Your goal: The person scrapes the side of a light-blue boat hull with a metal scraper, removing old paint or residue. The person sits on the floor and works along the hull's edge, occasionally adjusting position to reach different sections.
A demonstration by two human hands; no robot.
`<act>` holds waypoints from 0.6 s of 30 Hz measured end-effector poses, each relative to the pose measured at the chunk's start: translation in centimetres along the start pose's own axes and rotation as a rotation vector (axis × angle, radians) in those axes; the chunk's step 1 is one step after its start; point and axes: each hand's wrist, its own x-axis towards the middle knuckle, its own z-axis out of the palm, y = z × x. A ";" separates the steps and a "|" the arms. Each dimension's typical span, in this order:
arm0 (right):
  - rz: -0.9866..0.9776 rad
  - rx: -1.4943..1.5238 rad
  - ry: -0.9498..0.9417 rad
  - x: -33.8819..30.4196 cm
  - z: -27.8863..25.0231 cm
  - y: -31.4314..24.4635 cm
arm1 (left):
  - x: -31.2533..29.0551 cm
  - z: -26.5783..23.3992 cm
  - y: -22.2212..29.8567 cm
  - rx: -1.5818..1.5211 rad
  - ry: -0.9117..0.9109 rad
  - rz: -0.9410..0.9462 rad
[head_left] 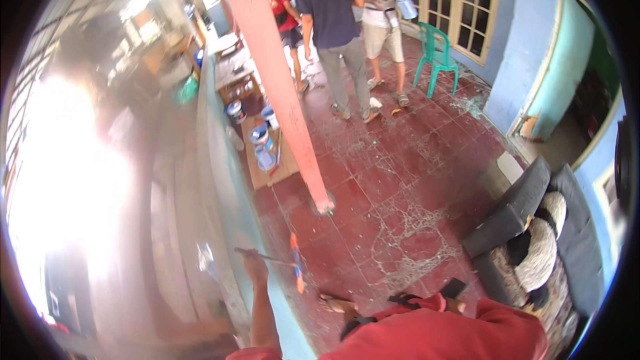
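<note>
My left hand (254, 268) is closed round the dark handle of a tool (273, 259) with an orange-and-blue head set crosswise at its far end. It is held out over the low light-blue wall (267, 307), the head over red floor tiles. At the bottom, beside my red sleeve, only a small part of my right hand (457, 306) shows. A black flat rectangular thing (453, 289) sticks up from it; the fingers are mostly hidden. My sandalled foot (338, 304) stands on the tiles.
A salmon-pink post (280, 87) rises ahead. Paint buckets (260, 136) stand on a board (288, 168) to its left. Three people (333, 20) stand farther off near a green plastic chair (437, 57). At right sits a dark sofa (513, 207) with cushions (535, 257).
</note>
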 end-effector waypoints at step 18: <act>-0.059 0.315 -0.007 9.2 -18.7 8.0 | -60.7 -17.4 11.0 -0.005 0.656 -0.303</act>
